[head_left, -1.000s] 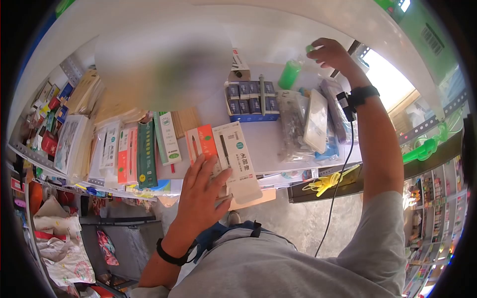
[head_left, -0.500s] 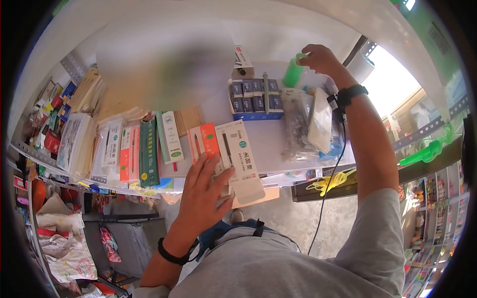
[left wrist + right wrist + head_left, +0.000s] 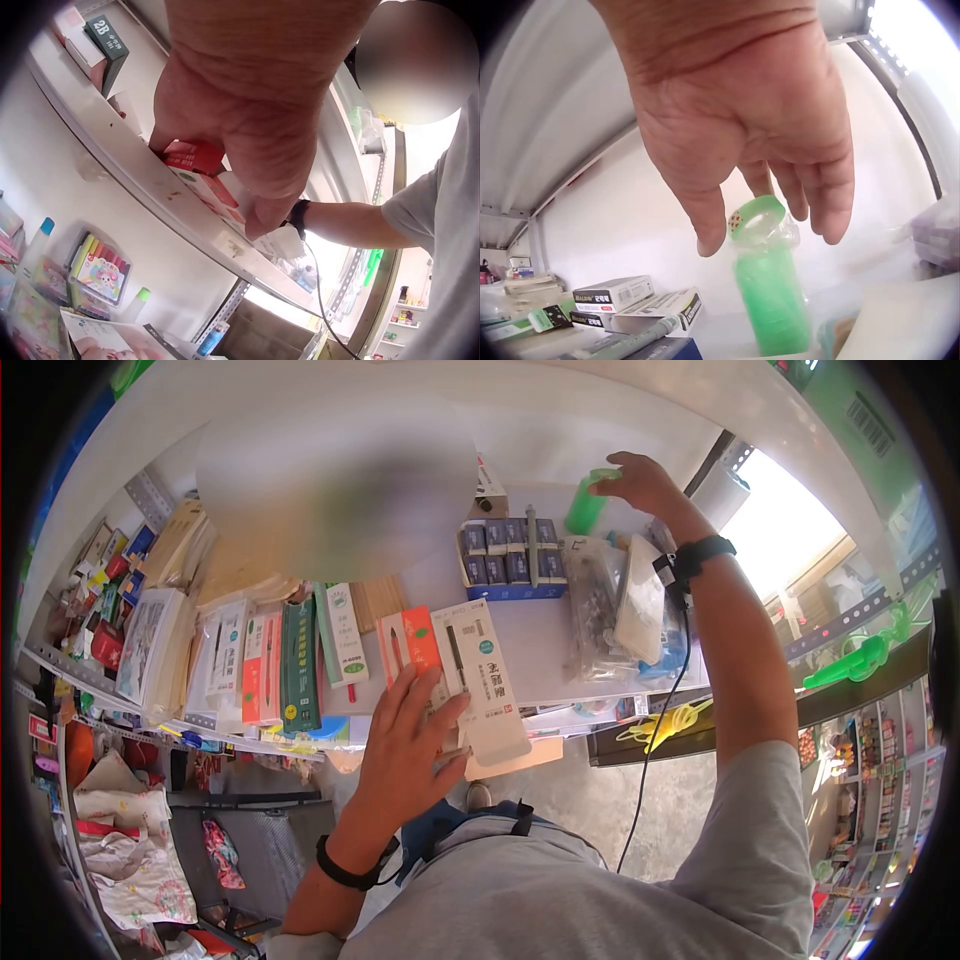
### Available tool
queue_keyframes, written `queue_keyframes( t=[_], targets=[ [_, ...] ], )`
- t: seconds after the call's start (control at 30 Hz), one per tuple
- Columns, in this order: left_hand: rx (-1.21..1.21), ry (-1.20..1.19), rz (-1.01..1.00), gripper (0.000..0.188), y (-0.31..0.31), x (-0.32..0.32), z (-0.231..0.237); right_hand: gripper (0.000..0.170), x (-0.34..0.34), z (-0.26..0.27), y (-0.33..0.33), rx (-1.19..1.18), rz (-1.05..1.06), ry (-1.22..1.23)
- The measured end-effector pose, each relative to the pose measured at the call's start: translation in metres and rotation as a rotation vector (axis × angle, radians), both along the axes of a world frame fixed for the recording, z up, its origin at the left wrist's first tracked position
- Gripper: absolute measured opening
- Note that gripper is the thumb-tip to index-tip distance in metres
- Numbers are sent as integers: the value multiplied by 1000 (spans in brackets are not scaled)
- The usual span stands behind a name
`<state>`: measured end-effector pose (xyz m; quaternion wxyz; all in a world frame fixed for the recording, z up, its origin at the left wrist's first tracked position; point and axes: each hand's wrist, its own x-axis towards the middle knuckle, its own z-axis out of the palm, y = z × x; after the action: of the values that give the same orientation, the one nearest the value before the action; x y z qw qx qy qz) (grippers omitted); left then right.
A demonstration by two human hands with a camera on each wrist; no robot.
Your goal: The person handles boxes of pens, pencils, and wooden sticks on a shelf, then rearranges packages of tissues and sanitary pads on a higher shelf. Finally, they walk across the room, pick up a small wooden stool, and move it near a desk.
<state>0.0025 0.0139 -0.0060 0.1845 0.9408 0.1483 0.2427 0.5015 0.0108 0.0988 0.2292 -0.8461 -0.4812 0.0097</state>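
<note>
My right hand [image 3: 645, 485] is at the top of a green stack of tape rolls [image 3: 772, 300] in clear plastic at the back of the shelf. Its thumb and forefinger pinch a tilted green tape roll [image 3: 759, 211] at the mouth of the wrapping; the other fingers spread beyond it. The left hand [image 3: 400, 745] rests with extended fingers on a red-and-white pen box [image 3: 410, 640] at the front edge. Beside that lies a white pen box [image 3: 485, 670], its end flap out over the edge, close by the left thumb.
A blue tray of small dark boxes [image 3: 512, 592] holds a grey-green pen [image 3: 532, 550] on top. Clear bagged packs [image 3: 600, 610] lie at right. More boxes and a green box [image 3: 298, 670] stand at left. A black cable [image 3: 650, 770] hangs from the right wrist.
The right hand has come down with the green tape roll from above and right of the stack to the stack's top. The left hand has stayed on the pen boxes.
</note>
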Motion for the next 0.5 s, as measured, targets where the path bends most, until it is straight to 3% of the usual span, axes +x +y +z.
queue_keyframes(
  t=[0.1,0.27,0.33,0.5],
  targets=[
    [-14,13,3,65,0,-2,2,80,-15,10,-9,83,-12,-169],
    [-12,44,-23,67,1,0,3,54,-127,26,-57,355,170,-251],
    [-3,64,-60,65,2,2,6,50,-187,24,-85,346,246,-139],
    [16,61,-124,62,12,9,12,68,-277,-18,-140,168,512,-53]
  ],
)
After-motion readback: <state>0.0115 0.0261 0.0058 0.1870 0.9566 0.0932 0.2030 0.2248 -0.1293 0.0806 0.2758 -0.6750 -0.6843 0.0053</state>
